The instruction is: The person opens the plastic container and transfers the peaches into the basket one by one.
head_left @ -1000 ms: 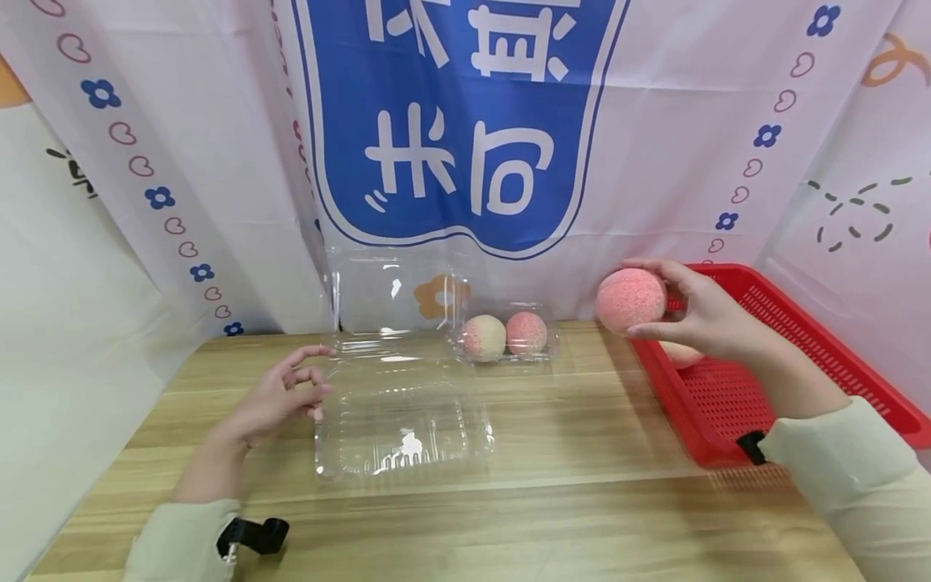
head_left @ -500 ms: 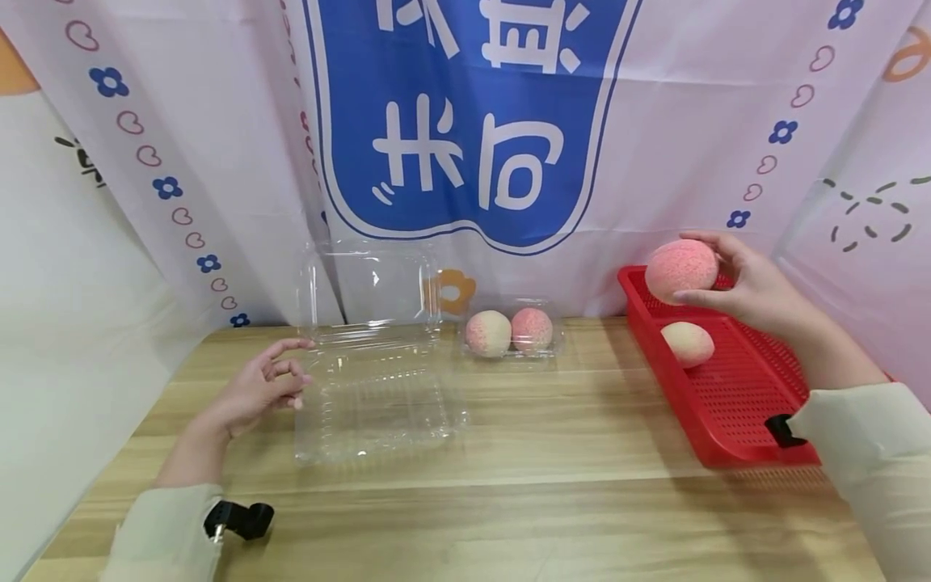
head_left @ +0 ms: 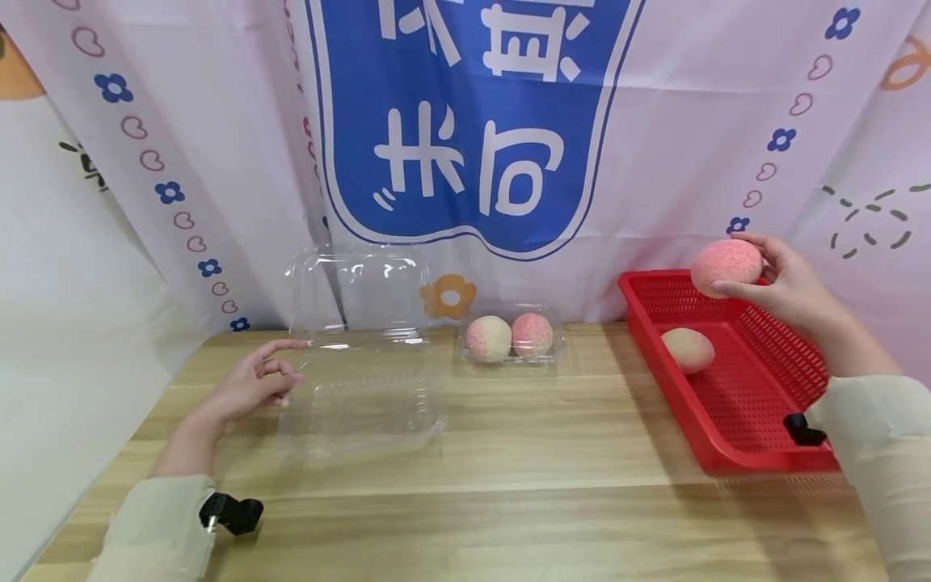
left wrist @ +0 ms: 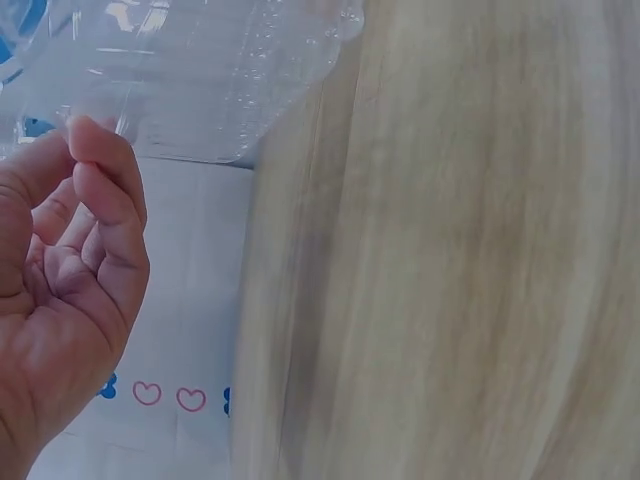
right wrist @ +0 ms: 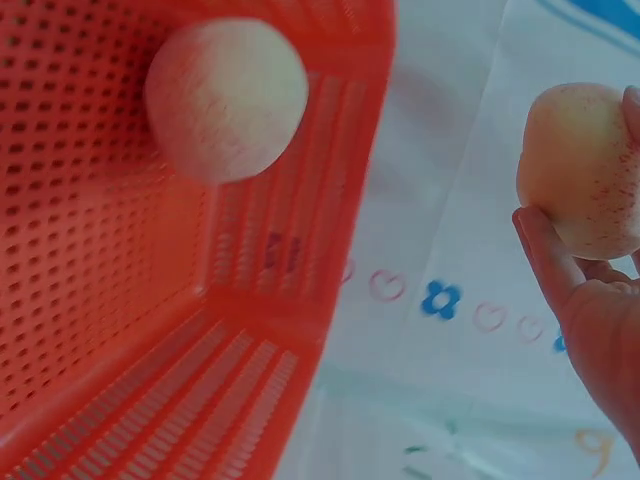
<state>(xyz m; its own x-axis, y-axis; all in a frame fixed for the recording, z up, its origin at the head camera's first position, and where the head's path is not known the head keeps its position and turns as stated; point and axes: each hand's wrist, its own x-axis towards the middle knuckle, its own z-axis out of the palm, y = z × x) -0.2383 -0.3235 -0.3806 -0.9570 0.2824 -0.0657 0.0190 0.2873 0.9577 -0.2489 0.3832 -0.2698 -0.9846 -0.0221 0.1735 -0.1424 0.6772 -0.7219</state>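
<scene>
My right hand [head_left: 800,295] holds a pink, fuzzy peach [head_left: 726,267] between thumb and fingers, above the back of a red basket [head_left: 680,408]. In the right wrist view the held peach [right wrist: 580,170] shows a creamy yellow side. Another pale peach [head_left: 688,350] lies inside the basket by its left wall. On the left, a large clear plastic clamshell [head_left: 356,412] stands with its lid raised against the back cloth. My left hand [head_left: 247,384], fingers bent, pinches the clamshell's left edge near the hinge; the fingertips overlap the plastic in the left wrist view.
A small clear box [head_left: 509,362] holds two peaches side by side at the back of the wooden table [head_left: 509,517]. Behind the table hangs a white cloth [head_left: 640,162] with a blue panel.
My right hand has carried the peach rightward, from the basket's left edge to over its back. My left hand and the large clamshell have shifted left together.
</scene>
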